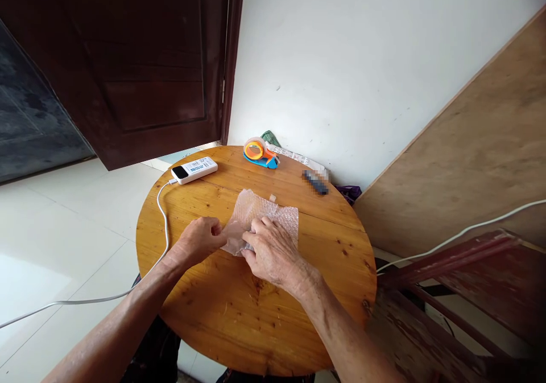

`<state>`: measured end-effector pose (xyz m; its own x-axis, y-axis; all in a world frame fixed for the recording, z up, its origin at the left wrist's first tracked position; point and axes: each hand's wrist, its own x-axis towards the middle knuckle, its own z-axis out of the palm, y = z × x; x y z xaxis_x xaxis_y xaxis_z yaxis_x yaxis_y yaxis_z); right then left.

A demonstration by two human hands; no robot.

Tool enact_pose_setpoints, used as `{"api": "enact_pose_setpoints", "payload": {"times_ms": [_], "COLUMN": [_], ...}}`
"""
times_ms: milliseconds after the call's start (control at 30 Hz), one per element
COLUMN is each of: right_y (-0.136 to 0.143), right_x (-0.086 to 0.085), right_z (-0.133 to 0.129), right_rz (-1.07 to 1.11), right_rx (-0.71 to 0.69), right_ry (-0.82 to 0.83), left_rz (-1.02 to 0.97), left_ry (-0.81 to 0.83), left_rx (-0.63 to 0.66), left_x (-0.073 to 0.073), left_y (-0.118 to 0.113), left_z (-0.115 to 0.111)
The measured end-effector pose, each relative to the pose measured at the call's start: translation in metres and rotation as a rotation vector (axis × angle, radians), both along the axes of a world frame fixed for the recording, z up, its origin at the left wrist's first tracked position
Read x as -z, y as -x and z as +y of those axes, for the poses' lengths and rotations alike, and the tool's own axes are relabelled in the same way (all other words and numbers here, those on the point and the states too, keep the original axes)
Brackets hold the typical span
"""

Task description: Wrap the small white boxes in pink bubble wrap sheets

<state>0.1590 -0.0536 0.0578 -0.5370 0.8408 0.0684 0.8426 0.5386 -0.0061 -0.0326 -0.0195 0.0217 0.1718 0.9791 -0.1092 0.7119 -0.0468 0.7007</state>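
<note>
A sheet of clear bubble wrap (288, 217) lies on the round wooden table (333, 258), near its middle. My left hand (203, 236) is at the wrap's left edge, its fingers curled closed with the fingertips at the plastic. Over the middle of the wrap rests my right hand (271, 250), palm down, fingers spread and slightly bent, pressing on it. Whether anything lies under the right palm is hidden. Just beyond the wrap's top edge sits a small pale piece (272, 198).
An orange and blue tape dispenser (260, 152) stands at the back. Back left is a white device (195, 171) with a cable (164, 218) running off the table's left side. A dark, blurred object (315, 182) lies back right, near a printed strip (298, 157) by the wall.
</note>
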Motion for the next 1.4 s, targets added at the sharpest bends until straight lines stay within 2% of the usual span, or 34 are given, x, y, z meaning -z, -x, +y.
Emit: {"api": "enact_pose_setpoints", "payload": {"times_ms": [133, 233, 433, 533, 633, 700, 800, 867, 967, 1033, 1133, 1267, 1400], "right_y": [0.001, 0.001, -0.002, -0.013, -0.036, -0.056, -0.085, -0.098, -0.101, -0.095, -0.082, -0.069, -0.06], "right_x": [-0.001, -0.002, 0.001, -0.002, -0.005, -0.003, 0.009, 0.02, 0.033, 0.037, 0.037, 0.039, 0.046], "right_z": [0.001, 0.003, 0.004, -0.001, -0.012, -0.022, -0.037, -0.045, -0.05, -0.049, -0.042, -0.034, -0.032], "right_rz": [0.036, 0.103, 0.18, 0.256, 0.43, 0.561, 0.721, 0.763, 0.813, 0.845, 0.849, 0.904, 1.052], "right_rx": [0.013, 0.042, 0.094, 0.068, 0.023, 0.123, 0.461, 0.627, 0.706, 0.72, 0.768, 0.774, 0.773], "right_ry": [0.035, 0.062, 0.08, 0.125, 0.146, 0.108, 0.096, 0.163, 0.282, 0.324, 0.323, 0.343, 0.333], "left_rz": [-0.327, -0.49, -0.453, -0.372, -0.336, -0.315, -0.29, -0.302, -0.307, -0.273, -0.177, -0.14, -0.14], "left_ry": [0.11, 0.124, 0.054, 0.013, -0.06, -0.108, -0.142, -0.14, -0.118, -0.146, -0.248, -0.472, -0.653], "left_rx": [-0.004, 0.011, 0.08, 0.193, 0.337, 0.421, 0.514, 0.587, 0.686, 0.704, 0.663, 0.558, 0.534], "left_x": [-0.008, -0.009, -0.008, -0.014, -0.02, -0.024, -0.03, -0.034, -0.036, -0.032, -0.019, 0.001, 0.013], "left_y": [-0.01, -0.022, -0.044, -0.044, -0.04, -0.037, -0.032, -0.029, -0.027, -0.029, -0.036, -0.044, -0.046], "left_z": [-0.006, -0.009, -0.016, -0.02, -0.024, -0.025, -0.023, -0.019, -0.01, -0.007, -0.009, -0.015, -0.017]}}
